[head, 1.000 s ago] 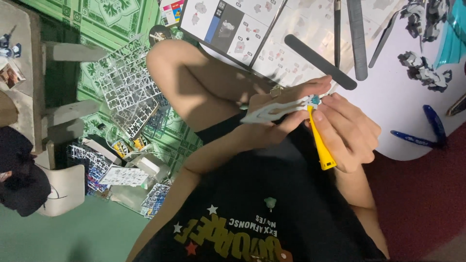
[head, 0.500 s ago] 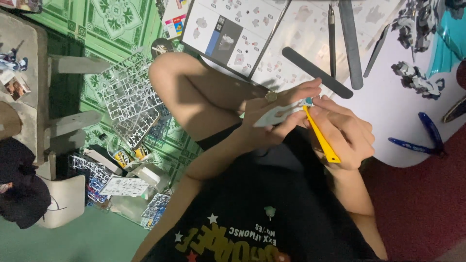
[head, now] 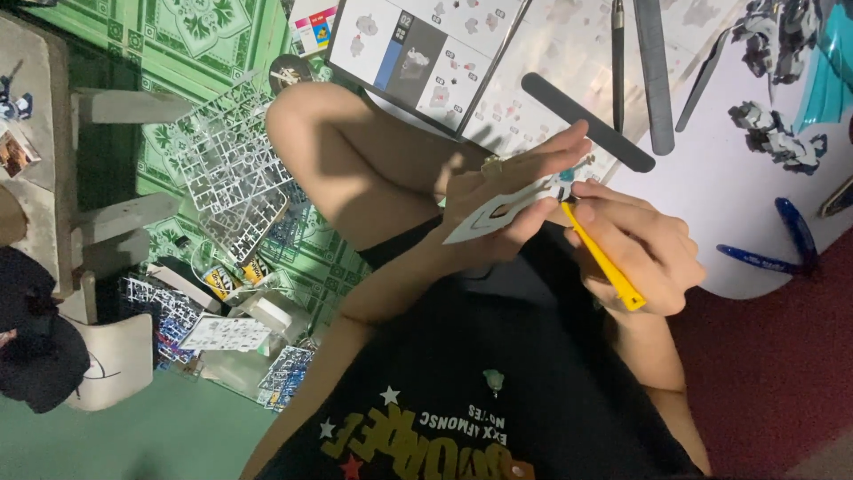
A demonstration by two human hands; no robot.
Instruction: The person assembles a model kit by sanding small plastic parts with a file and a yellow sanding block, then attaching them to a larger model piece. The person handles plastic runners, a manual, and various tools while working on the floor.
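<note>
White flat plastic model part (head: 505,206), long and tapered with a small teal piece at its far end, sits in front of the chest, above the lap, just short of the white table edge. Left hand (head: 498,200) is clamped on it: fingers wrap underneath, thumb on top, part angled up toward the right. There's a ring on one finger of that hand.

Right hand (head: 635,249) is closed around a slim yellow-handled hobby tool (head: 602,260), held like a pen. Tool tip meets the teal end of the part; exact contact point is too small to resolve. Handle runs down and right, its butt end poking out past the palm.

White round table (head: 737,204) beyond the hands carries:
- open assembly manual (head: 426,49) with printed diagrams, at the near-left edge
- long dark sanding stick (head: 586,120), lying diagonally just past the left fingers
- grey flat file (head: 653,76) and a thin dark tool (head: 617,62), side by side, both pointing away
- dark grey partly built model pieces (head: 769,133) toward the right
- two blue pens (head: 795,231) near the right rim

Bare knee (head: 338,151) is raised left of the hands. On the green patterned floor (head: 204,36) beside it: clear and white plastic runner frames (head: 231,178) stacked loosely, more runners and small boxes (head: 222,307) lower down. Black printed T-shirt (head: 480,400) fills the bottom of the view.
</note>
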